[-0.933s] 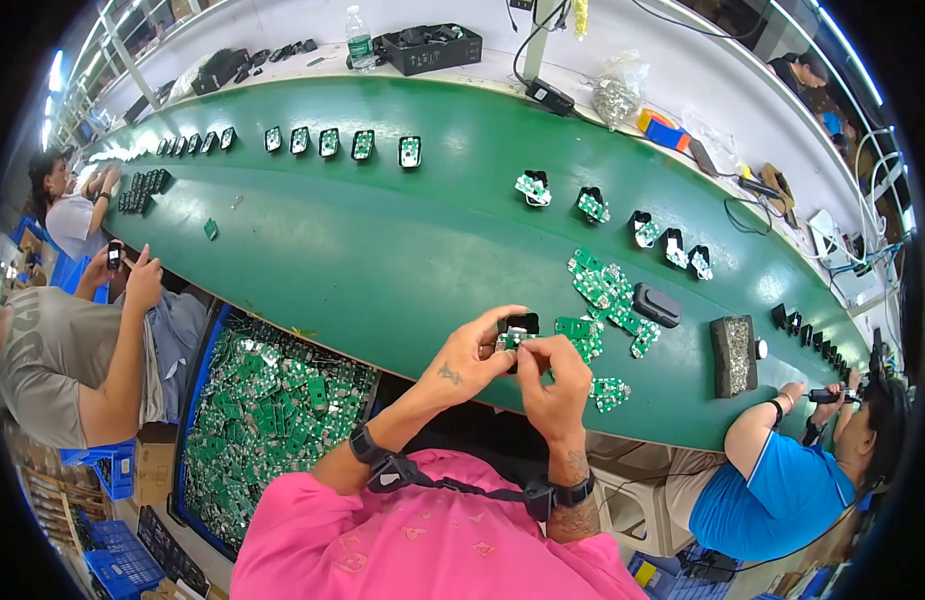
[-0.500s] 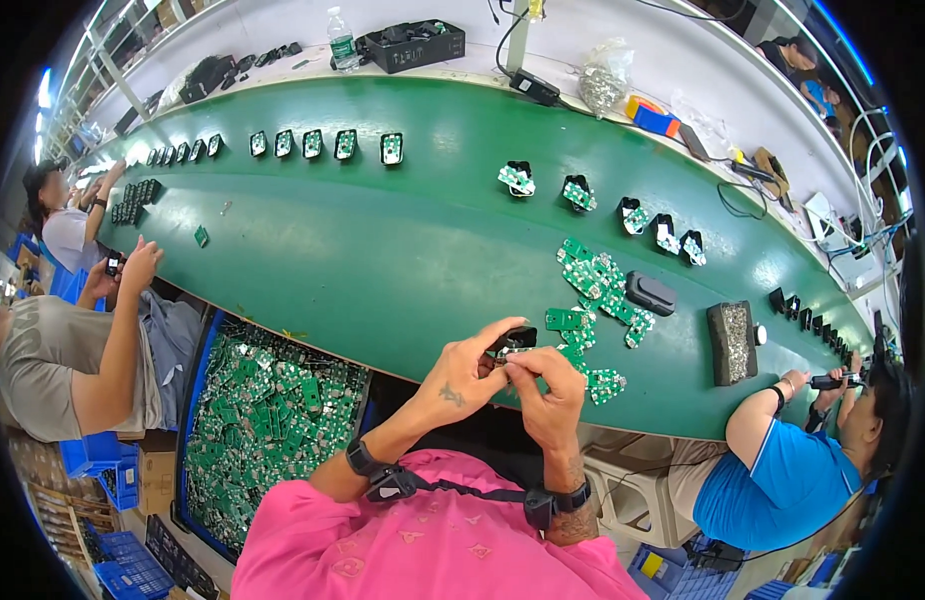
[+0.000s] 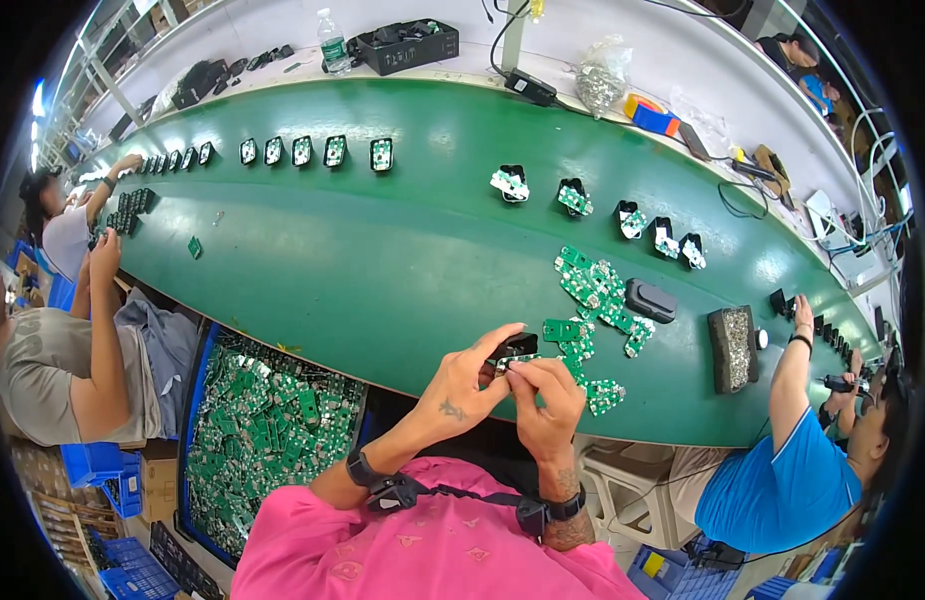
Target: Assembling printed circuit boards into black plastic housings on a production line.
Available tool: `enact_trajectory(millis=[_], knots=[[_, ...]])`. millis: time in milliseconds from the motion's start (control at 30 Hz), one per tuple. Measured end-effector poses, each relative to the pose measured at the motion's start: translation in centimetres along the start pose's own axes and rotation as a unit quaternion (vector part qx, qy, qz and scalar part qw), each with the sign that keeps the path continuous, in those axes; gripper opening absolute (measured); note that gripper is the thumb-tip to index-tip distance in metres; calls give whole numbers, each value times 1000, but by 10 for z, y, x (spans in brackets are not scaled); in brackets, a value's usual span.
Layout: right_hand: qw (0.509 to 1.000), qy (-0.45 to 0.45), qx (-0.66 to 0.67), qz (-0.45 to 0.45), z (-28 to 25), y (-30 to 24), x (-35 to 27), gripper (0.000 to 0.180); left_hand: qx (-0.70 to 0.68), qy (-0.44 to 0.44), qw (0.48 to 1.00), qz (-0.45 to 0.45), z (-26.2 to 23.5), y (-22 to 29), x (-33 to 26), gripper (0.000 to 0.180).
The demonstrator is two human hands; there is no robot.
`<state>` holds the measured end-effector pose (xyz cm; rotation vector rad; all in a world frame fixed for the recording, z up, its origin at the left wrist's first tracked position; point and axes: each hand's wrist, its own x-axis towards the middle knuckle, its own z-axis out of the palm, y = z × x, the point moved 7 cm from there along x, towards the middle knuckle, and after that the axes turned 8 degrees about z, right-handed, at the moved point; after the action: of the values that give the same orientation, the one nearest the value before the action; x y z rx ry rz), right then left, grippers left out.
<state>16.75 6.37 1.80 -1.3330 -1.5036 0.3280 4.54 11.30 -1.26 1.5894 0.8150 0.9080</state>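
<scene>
The left hand (image 3: 457,391) curls its fingers around a black case (image 3: 521,344), at two o'clock from it and eleven o'clock from the right hand (image 3: 550,402). The right fingers touch the case's small board (image 3: 520,358); I cannot tell if they pinch it.

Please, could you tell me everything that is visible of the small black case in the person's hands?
The small black case looks like hard, slightly shiny plastic. The left hand grips it, thumb and fingers around its left side, over the near part of the green table. A pale and green part shows along its near side, where the right hand has its fingertips. Fingers hide the rest; exact tilt is unclear.
</scene>
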Motion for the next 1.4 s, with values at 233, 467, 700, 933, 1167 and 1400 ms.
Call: enact_trajectory(millis=[233, 467, 700, 933, 1167, 1400], knots=[[996, -54, 14, 69, 5, 10, 7, 8, 11, 19, 999, 35, -4, -4, 5, 58], [990, -46, 33, 127, -5, 3, 17, 6, 6, 70, 995, 76, -14, 26, 10, 59], [988, -100, 0, 114, -5, -6, 29, 7, 44, 26, 996, 78, -22, 38, 13, 60], [987, -121, -10, 107, -6, -10, 33, 11, 108, -3, 986, 128, -24, 48, 14, 69], [989, -108, -58, 84, -8, -20, 33, 7, 109, 21, 986, 125, -22, 51, 12, 64], [972, -139, -192, -2, -6, -36, 35, 10, 152, 13, 982, 108, -20, 51, 11, 69]])
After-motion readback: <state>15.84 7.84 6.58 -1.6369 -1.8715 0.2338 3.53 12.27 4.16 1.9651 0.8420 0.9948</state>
